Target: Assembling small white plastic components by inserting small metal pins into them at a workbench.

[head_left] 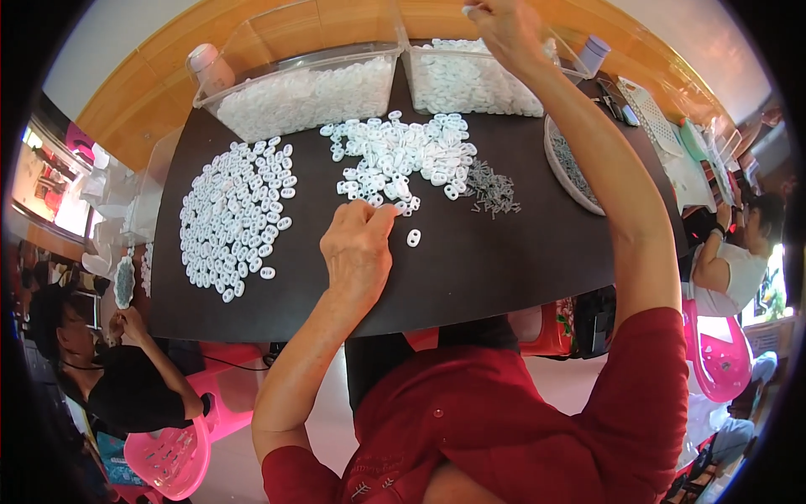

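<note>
My left hand [359,245] is closed, its fingers curled down at the near edge of a pile of white oval two-holed plastic pieces [403,151]. Whatever its fingertips grip is hidden. A single oval piece [413,238] lies just right of it on the dark table [504,260]. My right hand [508,34] is raised over the far right bin, fingers pinched, with a small white piece [468,9] at the tips. Small grey pins [494,189] lie heaped beside the pile. More white oval pieces [231,218] are spread in a single layer on the left.
Two clear bins [252,126] [420,92] full of white pieces stand along the back. At the right sits a rimmed tray [556,160] of grey pins. A pink bottle [210,65] and a lilac cup [594,55] stand behind. Other people sit left and right on pink chairs [172,462].
</note>
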The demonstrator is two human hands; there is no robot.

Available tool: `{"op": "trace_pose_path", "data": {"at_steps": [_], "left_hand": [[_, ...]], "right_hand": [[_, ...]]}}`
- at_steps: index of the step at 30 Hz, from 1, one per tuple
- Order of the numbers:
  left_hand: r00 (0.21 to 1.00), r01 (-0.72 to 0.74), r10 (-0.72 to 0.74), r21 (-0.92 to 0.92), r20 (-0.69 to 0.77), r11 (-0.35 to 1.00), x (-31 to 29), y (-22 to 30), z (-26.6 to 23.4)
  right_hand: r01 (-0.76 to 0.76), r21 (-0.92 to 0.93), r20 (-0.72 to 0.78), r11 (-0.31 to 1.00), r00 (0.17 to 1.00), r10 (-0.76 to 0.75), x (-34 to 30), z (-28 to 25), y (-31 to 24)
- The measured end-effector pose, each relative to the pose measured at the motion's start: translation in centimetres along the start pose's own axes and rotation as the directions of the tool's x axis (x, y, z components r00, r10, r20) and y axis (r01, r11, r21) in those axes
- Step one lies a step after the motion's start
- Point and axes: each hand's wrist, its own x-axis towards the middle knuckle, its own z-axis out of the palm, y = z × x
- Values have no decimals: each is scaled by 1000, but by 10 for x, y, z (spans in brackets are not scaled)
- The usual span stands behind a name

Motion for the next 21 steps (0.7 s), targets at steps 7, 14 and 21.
{"op": "trace_pose_path", "data": {"at_steps": [7, 14, 21], "left_hand": [[965, -226, 196, 174, 172, 959, 25, -1, 33], [904, -380, 291, 273, 314, 884, 31, 2, 44], [951, -273, 246, 140, 187, 952, 36, 1, 38]], "right_hand": [[86, -205, 272, 975, 962, -27, -8, 26, 2], [130, -250, 326, 960, 944, -43, -6, 15, -4], [-82, 55, 277, 995, 959, 63, -49, -35, -51]]}}
